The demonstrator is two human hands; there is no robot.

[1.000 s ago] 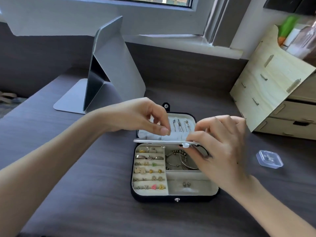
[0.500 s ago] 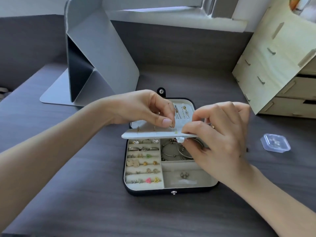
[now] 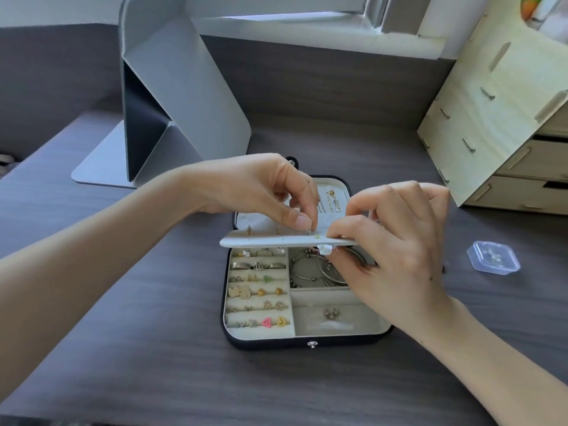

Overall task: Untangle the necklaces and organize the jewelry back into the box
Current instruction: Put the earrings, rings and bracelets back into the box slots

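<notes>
**A:** Status on the box?

**B:** Box (image 3: 307, 341) is open on the surface (image 3: 138, 348) and mostly filled. The left half holds rows of rings and studs (image 3: 258, 290), all seated in their slots. Bangles (image 3: 316, 269) are in the back-right compartment. The front-right compartment has one small piece (image 3: 330, 313) and room to spare.

**A:** Necklaces?

**B:** Chains (image 3: 330, 201) lie in the lid at the back of the box, and they look side by side, not knotted. The person's hands cover part of the lid, so I can't confirm all of them.

**A:** What are the hands doing?

**B:** Both are on the hinged flap (image 3: 270, 241), which is held roughly level over the back half of the box. Left hand (image 3: 261, 186) has thumb and forefinger pinched together on a tiny pin on the flap's top face. It's too small to say what the pin is. Right hand (image 3: 396, 241) clamps the flap's right end, thumb on top and fingers under it. A few other pins already stand along the flap.

**A:** How much is left?

**B:** My read is late stage. Seat this piece, fold the flap away, close the lid and snap it. One open item is the clear plastic case (image 3: 493, 261) on the surface, well to the right of the box. It has something small inside, and I can't tell whether that belongs in the box too.
</notes>
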